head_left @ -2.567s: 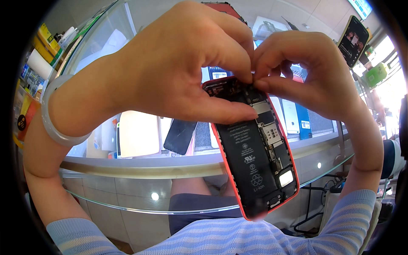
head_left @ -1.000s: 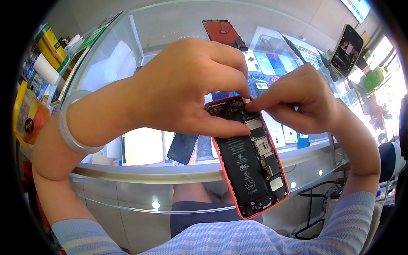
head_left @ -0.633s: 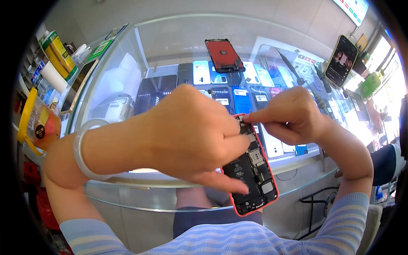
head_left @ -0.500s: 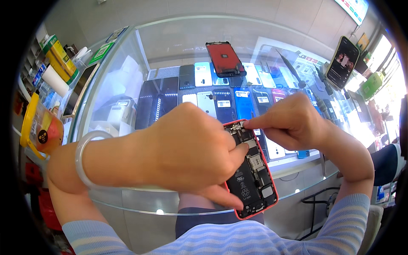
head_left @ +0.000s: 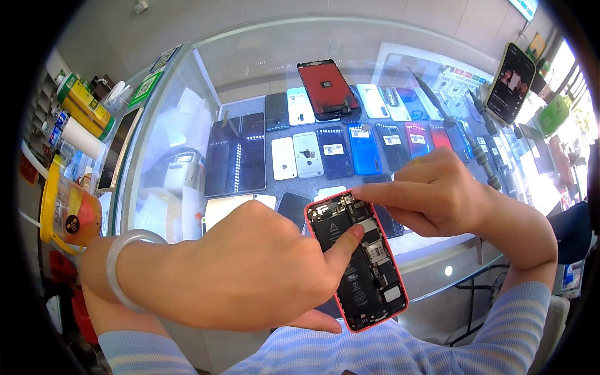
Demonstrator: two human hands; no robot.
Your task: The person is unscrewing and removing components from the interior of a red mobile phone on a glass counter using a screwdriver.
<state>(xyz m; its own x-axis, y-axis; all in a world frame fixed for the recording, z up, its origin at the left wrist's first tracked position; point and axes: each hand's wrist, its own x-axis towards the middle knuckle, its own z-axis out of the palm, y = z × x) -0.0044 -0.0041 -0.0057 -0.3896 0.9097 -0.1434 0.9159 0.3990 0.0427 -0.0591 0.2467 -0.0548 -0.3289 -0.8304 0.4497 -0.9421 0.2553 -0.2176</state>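
An opened phone with a red rim shows its inside: a black battery, metal plates and small connectors. It is held tilted above the glass counter's near edge. My left hand, with a pale bangle on the wrist, grips its left side; one fingertip lies on the inner parts, and another finger sticks out by the lower left edge. My right hand has the index fingertip on the top right corner, the other fingers curled by the right edge. Whether a tiny part is under that fingertip is hidden. A detached red-backed phone screen lies farther off on the glass.
Under the glass counter top several phones are laid in rows. Screwdrivers lie at the right, near a propped phone with a lit screen. At the left stand a yellow-lidded tub, a paper roll and a yellow-green can.
The opened phone and both hands sit slightly lower in view. My left hand's lower finger has slid off the phone's bottom end. The right index fingertip stays on the top corner.
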